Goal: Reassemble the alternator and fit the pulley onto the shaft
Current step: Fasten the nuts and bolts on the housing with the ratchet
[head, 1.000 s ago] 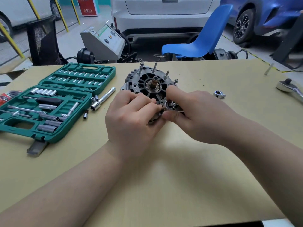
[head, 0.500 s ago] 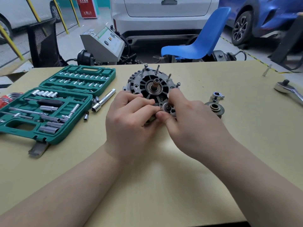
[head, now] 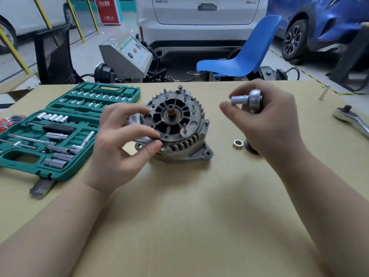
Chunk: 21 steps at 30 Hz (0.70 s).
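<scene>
The grey alternator (head: 179,134) lies on the tan table (head: 199,196), its shaft (head: 171,112) and several studs pointing up. My left hand (head: 121,148) holds the housing's left edge, thumb on a near lug and fingers curled over the rim. My right hand (head: 267,120) is raised to the right of the alternator and grips a small silver ratchet with a socket (head: 247,100), the socket pointing left. A loose nut (head: 238,144) lies on the table. The dark pulley (head: 251,149) sits beside it, mostly hidden under my right wrist.
An open green socket set case (head: 60,128) fills the table's left side. A large chrome ratchet (head: 353,122) lies at the right edge and a small metal pin (head: 324,92) at the far right. A blue chair (head: 239,56) and parked cars stand beyond the table.
Both hands were pinched together at the alternator's near edge. My right hand has since moved right and up, now holding the ratchet with socket. My left hand shifted to the housing's left edge.
</scene>
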### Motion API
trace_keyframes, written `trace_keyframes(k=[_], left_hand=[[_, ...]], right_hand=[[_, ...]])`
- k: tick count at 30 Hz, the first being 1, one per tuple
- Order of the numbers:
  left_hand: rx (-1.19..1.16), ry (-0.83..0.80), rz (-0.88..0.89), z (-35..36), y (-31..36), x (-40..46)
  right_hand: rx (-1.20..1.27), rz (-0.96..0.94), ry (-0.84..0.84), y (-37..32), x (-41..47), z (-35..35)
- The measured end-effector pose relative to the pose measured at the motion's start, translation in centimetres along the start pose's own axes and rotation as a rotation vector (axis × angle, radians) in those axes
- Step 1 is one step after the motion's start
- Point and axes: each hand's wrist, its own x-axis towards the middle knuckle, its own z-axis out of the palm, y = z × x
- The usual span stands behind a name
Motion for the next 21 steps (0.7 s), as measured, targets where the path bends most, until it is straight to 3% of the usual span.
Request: trace_keyframes(k=[5,9,11,14,21], left_hand=[[-0.068,0.117,-0.306,-0.9,-2.0,0.0],[-0.279,0.235,-0.606,-0.3,-1.8,0.4],[-0.346,0.173,-0.618,0.1,-0.9,0.3],[-0.367,0.035,-0.607,0.5,0.1,0.1],[-0.235,-0.088,-0.63,2.5,1.5,1.0]], right_hand=[[-0.007,-0.025,-0.1,2.3,-2.5,1.8],[-0.069,0.063,-0.255,3.1,-3.4,2.8],[-0.076,0.097,-0.31,3.5,-3.5,3.0],[-0.115,0.093,-0.261,4.1,-3.4,3.4],[0.176,0.149,-0.128,4.5,-3.1,4.0]])
